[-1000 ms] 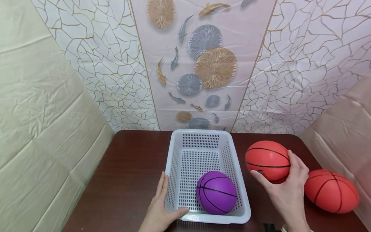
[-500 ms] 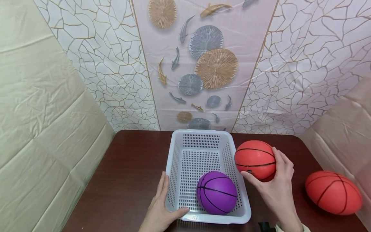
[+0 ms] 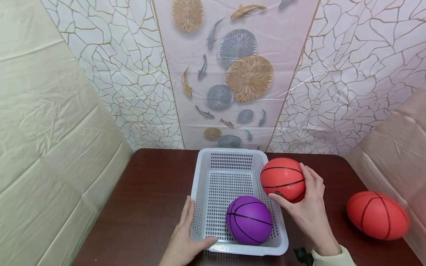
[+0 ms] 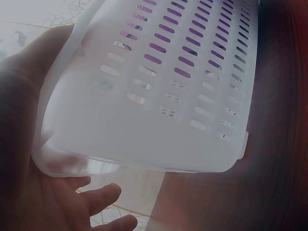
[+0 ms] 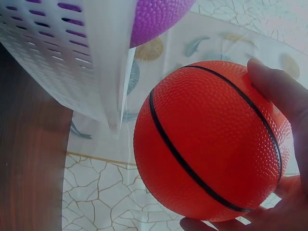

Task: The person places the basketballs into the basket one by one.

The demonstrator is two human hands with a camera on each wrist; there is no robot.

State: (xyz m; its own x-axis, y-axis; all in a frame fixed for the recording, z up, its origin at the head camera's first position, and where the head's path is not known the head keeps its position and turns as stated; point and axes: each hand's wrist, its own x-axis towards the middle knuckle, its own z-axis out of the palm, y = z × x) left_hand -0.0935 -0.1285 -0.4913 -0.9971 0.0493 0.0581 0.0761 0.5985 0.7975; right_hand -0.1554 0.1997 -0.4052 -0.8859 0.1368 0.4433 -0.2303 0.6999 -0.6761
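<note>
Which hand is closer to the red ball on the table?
Right. The right hand is left of that red ball; the left hand is farther away, at the left edge of the basket.

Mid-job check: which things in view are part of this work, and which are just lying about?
Part of the work:
Red ball, held in the right hand
Pale basket, left hand at its near-left corner
Purple ball, inside the basket

Just lying about, it seems:
Second red ball, untouched on the table, though it could belong too
</note>
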